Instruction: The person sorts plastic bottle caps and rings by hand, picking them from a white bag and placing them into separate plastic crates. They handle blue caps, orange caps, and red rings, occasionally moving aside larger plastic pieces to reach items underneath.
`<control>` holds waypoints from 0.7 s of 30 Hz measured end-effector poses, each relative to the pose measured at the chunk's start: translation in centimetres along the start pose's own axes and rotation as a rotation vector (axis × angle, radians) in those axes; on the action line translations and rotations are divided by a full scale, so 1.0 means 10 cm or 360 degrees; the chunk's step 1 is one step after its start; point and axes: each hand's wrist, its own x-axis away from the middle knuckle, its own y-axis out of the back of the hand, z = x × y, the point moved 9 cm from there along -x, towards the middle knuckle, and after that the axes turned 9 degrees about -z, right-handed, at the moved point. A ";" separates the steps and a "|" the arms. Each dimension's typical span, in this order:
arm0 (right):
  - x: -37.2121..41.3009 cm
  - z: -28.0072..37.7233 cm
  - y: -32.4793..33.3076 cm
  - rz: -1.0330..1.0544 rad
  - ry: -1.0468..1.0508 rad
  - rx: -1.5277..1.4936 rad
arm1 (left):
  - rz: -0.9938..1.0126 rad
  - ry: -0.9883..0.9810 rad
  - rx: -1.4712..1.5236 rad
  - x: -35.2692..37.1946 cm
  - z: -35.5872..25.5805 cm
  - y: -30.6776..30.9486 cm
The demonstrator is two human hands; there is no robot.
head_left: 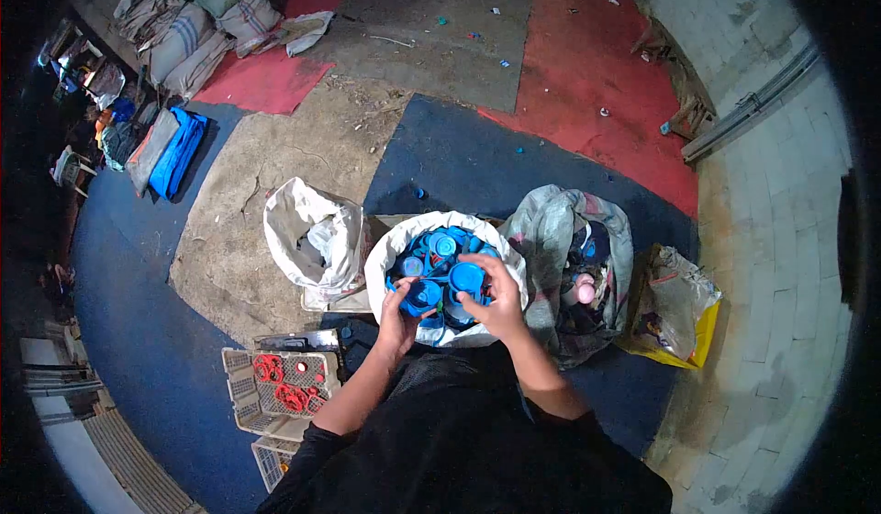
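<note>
In the head view a white sack [379, 255] stands right before me, its rim rolled down, full of blue plastic caps and lids [442, 243]. Over its mouth, my left hand [398, 321] is closed on the edge of a round blue plastic lid [423, 296]. My right hand [498, 301] grips another blue plastic lid [467, 278], thumb and fingers around its side. The two lids are held side by side, close above the pile.
Left of the sack is another white sack [292, 248] with pale contents. To the right stand a grey sack [541, 239] with dark items and a pink one, then a yellow-edged bag [697, 340]. A crate [240, 395] with red parts sits at lower left.
</note>
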 end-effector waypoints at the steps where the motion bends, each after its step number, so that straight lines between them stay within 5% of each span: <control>1: 0.03 0.01 -0.08 0.0079 0.0053 0.0106 | 0.0005 0.0011 0.0030 0.00 0.01 0.00; 8: 0.27 0.12 -0.61 0.0335 0.0412 0.0830 | 0.0144 -0.0238 -0.0091 -0.03 0.05 0.03; 11: 0.35 0.18 -0.74 0.0545 0.0369 0.1073 | 0.0029 -0.0099 -0.0049 0.03 0.02 0.14; 15: 0.46 0.15 -0.82 0.0764 0.0411 0.0781 | -0.0022 -0.0041 0.0050 0.00 0.04 0.31; 18: 0.42 0.19 -0.55 0.0416 0.0316 0.0413 | -0.0022 -0.0108 0.0022 0.00 0.01 0.50; 21: 0.45 -0.53 0.05 -0.0005 0.0119 0.0709 | -0.0027 -0.0139 -0.0025 -0.01 0.02 0.78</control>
